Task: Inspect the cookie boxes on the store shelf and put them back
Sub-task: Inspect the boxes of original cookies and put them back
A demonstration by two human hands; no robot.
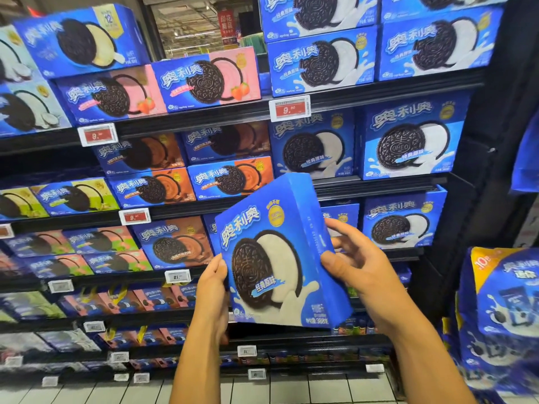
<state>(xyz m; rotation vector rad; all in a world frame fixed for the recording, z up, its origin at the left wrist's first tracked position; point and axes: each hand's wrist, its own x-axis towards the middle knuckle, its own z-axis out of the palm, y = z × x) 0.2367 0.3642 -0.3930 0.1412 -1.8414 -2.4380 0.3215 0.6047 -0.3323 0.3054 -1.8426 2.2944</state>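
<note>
I hold a blue cookie box [280, 252] with a dark sandwich cookie and white cream printed on its front, tilted with its top leaning right, in front of the shelves. My left hand [212, 290] grips its lower left edge. My right hand [357, 263] clasps its right side, thumb on the front edge and fingers behind. Directly behind the box, on the third shelf [379, 186], a gap shows beside two matching blue boxes [404, 221].
Shelves hold many cookie boxes: pink strawberry ones [208, 78] at the top, brown chocolate ones [175, 243] at the left, green ones [77, 196] farther left. Price tags [289, 108] line the shelf edges. Large blue bags [504, 310] hang at the right. Tiled floor [291, 389] below.
</note>
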